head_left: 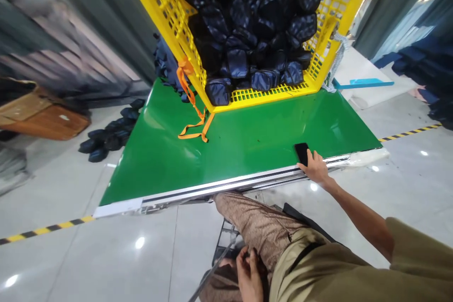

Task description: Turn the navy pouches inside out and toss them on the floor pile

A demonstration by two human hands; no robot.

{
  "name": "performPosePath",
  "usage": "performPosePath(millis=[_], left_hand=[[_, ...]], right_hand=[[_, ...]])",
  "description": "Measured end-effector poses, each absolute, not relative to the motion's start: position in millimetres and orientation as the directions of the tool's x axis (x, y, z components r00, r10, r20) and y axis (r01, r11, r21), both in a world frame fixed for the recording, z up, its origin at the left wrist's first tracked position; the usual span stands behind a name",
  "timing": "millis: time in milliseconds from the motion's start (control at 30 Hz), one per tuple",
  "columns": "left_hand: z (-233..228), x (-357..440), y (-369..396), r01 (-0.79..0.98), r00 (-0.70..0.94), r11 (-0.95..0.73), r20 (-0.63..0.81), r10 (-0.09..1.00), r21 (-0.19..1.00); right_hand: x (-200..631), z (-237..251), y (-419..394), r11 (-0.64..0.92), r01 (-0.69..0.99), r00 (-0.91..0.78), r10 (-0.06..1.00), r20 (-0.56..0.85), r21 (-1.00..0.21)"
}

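Note:
My right hand [314, 168] reaches out to the near edge of a green table [244, 146], fingers laid over the near end of a black phone [302, 152] that lies flat on it. Down at my lap, my left hand [248, 271] rests against my patterned trouser leg [258, 226], its fingers loosely curved and nothing in it. A yellow plastic crate [177, 23] stands tilted on the far side of the table, heaped with several dark blue padded pouches [247, 23].
An orange strap [193, 104] hangs from the crate onto the table. More dark pouches [109, 137] lie on the glossy floor at the left, near a brown box [42, 118]. Yellow-black tape [46, 230] marks the floor. A blue tool [361, 83] lies at the right.

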State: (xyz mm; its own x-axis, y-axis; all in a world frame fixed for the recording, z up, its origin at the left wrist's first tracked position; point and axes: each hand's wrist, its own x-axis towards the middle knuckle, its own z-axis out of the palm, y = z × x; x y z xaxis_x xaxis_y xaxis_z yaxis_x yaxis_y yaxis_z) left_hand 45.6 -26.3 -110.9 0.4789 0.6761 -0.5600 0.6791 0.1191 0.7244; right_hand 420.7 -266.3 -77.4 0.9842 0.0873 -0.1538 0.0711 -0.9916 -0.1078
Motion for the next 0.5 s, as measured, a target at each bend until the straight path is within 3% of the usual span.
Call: performPosePath(millis=[267,367,500], left_hand=[[-110.6,41.7,-34.7,0.674,0.445,0.204,-0.61,0.655,0.71],[-118.4,31.3,-43.7,0.681,0.43,0.193,-0.599,0.675,0.707],[-120.8,30.8,-50.7,0.644,0.399,0.24,-0.586,0.705,0.727]], right_hand=[[449.1,-75.0,-279.8,-0.975,-0.024,0.977,0.024,-0.212,-0.221],[461.7,-78.5,-309.5,-0.976,-0.06,0.979,-0.017,-0.204,-0.208],[484.0,-74.7,-374.3,-0.974,-0.174,0.976,-0.151,-0.155,-0.144]])
